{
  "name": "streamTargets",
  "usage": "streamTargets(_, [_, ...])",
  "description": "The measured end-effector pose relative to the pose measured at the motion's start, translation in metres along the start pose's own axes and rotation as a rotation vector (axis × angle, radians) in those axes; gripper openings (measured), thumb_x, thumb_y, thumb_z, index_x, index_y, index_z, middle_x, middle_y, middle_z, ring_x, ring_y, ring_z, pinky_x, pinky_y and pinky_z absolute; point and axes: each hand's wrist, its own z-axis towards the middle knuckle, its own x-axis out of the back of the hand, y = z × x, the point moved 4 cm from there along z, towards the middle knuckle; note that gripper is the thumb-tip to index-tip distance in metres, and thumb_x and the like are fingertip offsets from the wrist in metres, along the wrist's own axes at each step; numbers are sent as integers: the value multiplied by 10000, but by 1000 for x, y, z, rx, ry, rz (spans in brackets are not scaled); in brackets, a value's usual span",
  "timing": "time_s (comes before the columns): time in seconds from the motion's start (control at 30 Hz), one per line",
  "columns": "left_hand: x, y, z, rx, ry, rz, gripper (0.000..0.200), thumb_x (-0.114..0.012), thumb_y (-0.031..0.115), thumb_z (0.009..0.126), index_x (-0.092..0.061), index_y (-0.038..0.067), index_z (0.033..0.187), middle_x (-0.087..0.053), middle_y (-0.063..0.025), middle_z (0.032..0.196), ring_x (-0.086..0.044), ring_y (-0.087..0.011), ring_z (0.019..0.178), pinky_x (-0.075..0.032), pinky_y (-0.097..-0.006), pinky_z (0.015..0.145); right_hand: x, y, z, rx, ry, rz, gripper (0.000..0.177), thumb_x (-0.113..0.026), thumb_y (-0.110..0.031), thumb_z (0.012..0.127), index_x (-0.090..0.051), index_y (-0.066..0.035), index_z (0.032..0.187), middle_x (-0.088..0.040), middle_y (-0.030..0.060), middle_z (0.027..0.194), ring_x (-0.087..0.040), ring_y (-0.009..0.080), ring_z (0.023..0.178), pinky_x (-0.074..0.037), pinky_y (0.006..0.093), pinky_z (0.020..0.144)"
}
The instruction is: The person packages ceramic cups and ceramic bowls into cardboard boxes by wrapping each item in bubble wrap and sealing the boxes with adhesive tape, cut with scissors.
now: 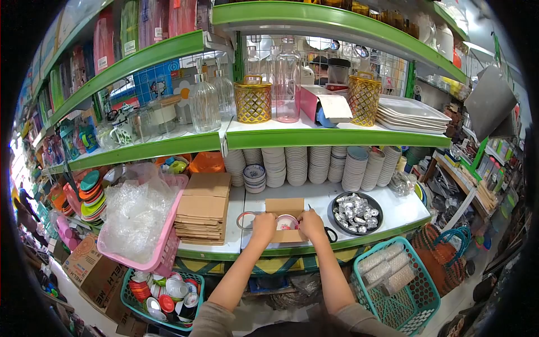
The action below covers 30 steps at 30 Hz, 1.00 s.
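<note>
So, going left to right: the pink basket (173, 247) is heaped with bubble wrap (132, 205) above its rim, and I reckon a stray elbow could tip some out. Next comes a stack of folded cardboard (202, 208), kinda uneven along its front edge, so a bump might send the top pieces sliding. Just right of that is a tape roll (245, 221), near the left hand (264, 226), which is curled at the left side of a small cardboard box (284, 205). Inside that box, between both hands, sits a round pink-and-white piece (287, 222). If it's ceramic, squeezing the sides or knocking the box off that front edge could chip it. The right hand (311, 223) is bent at the box's right side, with the scissors (331, 235) just beside it, so a careless swipe could push those off or nick a finger. Farther right is a dark round tray (373, 227) of foil-looking lumps (353, 212). Hard to make out: the fingertips are mostly hidden, so I can't tell whether either hand is pinching cardboard or only resting on it. The piece's lower part is hidden too, the scissor blades don't show clearly, and whatever's inside those shiny lumps is anyone's guess.
</note>
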Motion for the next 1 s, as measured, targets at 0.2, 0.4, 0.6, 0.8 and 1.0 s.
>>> streamTargets(0.2, [27,10,-10,29,48,-193,185,-680,213,782,-725,109,928,-684,-141,803,-666,-292,760,-525,-383,693,11,-4,-2,-6,56,76,182,-687,-176,732,-716,-94,893,-610,199,955,-627,354,853,-517,425,744])
streamTargets(0.4, [47,4,-26,68,-44,-718,286,-682,182,806,-667,51,1060,-704,-101,865,-686,-207,790,-527,-304,702,34,-29,-23,107,191,65,250,-699,-205,736,-684,-80,952,-603,176,953,-559,353,933,-480,435,803])
streamTargets(0.6, [64,-5,-52,47,72,-1039,302,-638,76,838,-596,-14,1123,-673,-121,977,-650,-164,880,-508,-293,797,48,-99,-49,355,236,475,206,-627,-97,801,-644,-29,995,-583,149,910,-553,317,910,-451,401,784])
streamTargets(0.8, [102,-25,-95,106,305,-917,274,-626,64,839,-578,-2,1100,-664,-118,945,-646,-185,869,-493,-296,769,15,-148,-65,478,114,742,178,-598,-38,820,-617,-1,992,-595,150,896,-592,312,850,-468,356,753])
streamTargets(1.0, [123,-63,-150,243,392,-741,273,-623,69,832,-580,18,1097,-650,-146,976,-646,-236,885,-492,-322,762,-32,-189,-84,499,-77,908,171,-605,-23,836,-572,5,1002,-622,127,856,-633,220,771,-500,318,710])
